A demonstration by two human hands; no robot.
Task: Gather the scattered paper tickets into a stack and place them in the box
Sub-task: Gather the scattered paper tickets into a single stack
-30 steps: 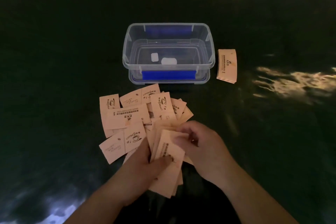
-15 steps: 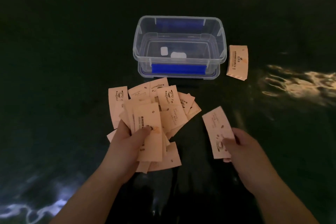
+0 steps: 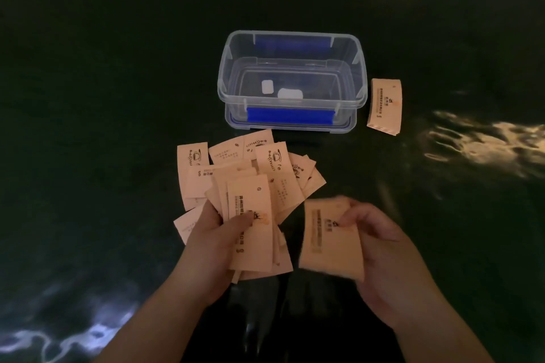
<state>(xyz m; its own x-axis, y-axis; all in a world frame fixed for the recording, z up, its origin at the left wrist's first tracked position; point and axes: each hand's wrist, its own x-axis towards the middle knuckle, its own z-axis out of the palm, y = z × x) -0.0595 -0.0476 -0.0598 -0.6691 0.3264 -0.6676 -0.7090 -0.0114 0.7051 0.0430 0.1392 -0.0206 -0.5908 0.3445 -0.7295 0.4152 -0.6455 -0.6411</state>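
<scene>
Head view, looking down at your two hands over a dark, glossy table (image 3: 88, 156). Your left hand (image 3: 218, 239) grips a fanned bundle of tickets (image 3: 253, 233), thumb pressed across the top one, fingers curled underneath. Your right hand (image 3: 380, 247) pinches a single ticket (image 3: 327, 247) — thumb on its face, fingers behind — and that ticket is blurred, so its print cannot be read. The two held lots sit side by side, close but not touching.

Beyond your left hand, a loose pile of tickets (image 3: 265, 162) lies overlapping on the table, some showing a coffee-cup print. Farther off stands the clear plastic box (image 3: 361, 79) with blue clips, its lid off; two small white pieces (image 3: 290, 94) lie on its floor. Just to the right of the box — near it, not touching — a separate small stack of tickets (image 3: 385, 106) rests on the table.
</scene>
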